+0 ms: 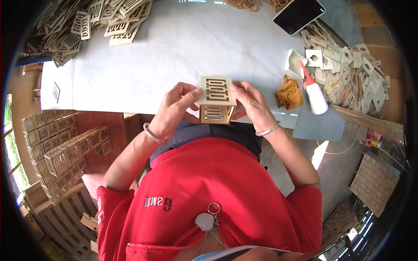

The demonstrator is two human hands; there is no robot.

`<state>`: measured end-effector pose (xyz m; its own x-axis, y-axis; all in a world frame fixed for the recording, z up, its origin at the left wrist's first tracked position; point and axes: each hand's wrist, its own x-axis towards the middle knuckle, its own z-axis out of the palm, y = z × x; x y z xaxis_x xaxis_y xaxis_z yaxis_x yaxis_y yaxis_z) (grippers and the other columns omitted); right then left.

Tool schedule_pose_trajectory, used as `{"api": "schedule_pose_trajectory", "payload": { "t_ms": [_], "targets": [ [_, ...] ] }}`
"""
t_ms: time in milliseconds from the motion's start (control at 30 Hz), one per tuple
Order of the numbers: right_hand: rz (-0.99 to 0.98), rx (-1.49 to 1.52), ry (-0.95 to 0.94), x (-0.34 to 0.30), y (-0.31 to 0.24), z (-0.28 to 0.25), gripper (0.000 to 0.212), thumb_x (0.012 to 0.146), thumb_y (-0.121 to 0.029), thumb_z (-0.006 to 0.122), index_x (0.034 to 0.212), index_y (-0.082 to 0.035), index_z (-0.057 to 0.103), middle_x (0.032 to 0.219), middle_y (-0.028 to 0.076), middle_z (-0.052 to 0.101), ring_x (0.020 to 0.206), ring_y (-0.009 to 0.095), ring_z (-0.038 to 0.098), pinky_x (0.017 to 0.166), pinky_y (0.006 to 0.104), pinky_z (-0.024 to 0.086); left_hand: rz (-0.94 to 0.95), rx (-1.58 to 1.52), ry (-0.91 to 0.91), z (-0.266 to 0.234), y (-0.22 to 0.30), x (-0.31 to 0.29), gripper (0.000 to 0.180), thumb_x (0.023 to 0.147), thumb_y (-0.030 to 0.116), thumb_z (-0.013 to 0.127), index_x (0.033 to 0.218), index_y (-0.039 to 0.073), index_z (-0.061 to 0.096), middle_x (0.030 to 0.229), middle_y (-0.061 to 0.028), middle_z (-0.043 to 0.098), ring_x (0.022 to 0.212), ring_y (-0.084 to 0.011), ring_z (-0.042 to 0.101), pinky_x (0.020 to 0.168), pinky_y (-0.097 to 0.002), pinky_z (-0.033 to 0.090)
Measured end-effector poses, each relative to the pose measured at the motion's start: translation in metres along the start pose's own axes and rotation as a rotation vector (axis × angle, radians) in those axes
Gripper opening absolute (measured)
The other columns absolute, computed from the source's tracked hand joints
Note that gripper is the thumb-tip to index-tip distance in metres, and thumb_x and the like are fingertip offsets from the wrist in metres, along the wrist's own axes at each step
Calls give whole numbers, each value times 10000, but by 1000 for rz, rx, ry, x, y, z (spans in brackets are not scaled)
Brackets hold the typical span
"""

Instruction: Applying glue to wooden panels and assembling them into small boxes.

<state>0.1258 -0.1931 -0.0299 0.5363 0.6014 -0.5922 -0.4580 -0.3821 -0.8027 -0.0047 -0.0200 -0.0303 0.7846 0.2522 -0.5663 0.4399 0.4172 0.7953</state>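
A small pale wooden box (217,100) with cut-out lattice sides is held between both hands at the near edge of the white table (183,48). My left hand (176,108) grips its left side, fingers curled on the top edge. On the right side my right hand (250,102) presses with the fingers along the box's upper edge. Both wrists wear a silver bangle.
A white glue bottle with a red nozzle (315,95) and an orange cloth (289,93) lie right of the box. Loose lattice panels (109,21) are heaped at the back left, small wooden pieces (352,74) at the right. Finished boxes (61,152) are stacked low left. A dark tablet (298,14) lies at the back.
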Motion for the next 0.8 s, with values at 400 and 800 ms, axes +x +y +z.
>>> {"api": "schedule_pose_trajectory", "payload": {
  "t_ms": [400, 800],
  "targets": [
    [-138, 26, 23, 41, -23, -11, 419, 927, -403, 549, 1077, -18, 618, 875, 28, 590, 764, 84, 561, 574, 223, 473, 139, 106, -10, -20, 17, 65, 338, 921, 281, 576, 1067, -22, 613, 968, -83, 578, 768, -135, 587, 598, -260, 523],
    [-213, -14, -62, 46, -13, -23, 402, 851, -286, 689, 1127, -4, 612, 1029, 52, 585, 826, 107, 592, 663, 240, 529, 661, 536, -201, -44, 0, 48, 742, 761, 444, 733, 1297, 0, 475, 1252, -154, 498, 1030, -239, 558, 813, -344, 502]
  ]
}}
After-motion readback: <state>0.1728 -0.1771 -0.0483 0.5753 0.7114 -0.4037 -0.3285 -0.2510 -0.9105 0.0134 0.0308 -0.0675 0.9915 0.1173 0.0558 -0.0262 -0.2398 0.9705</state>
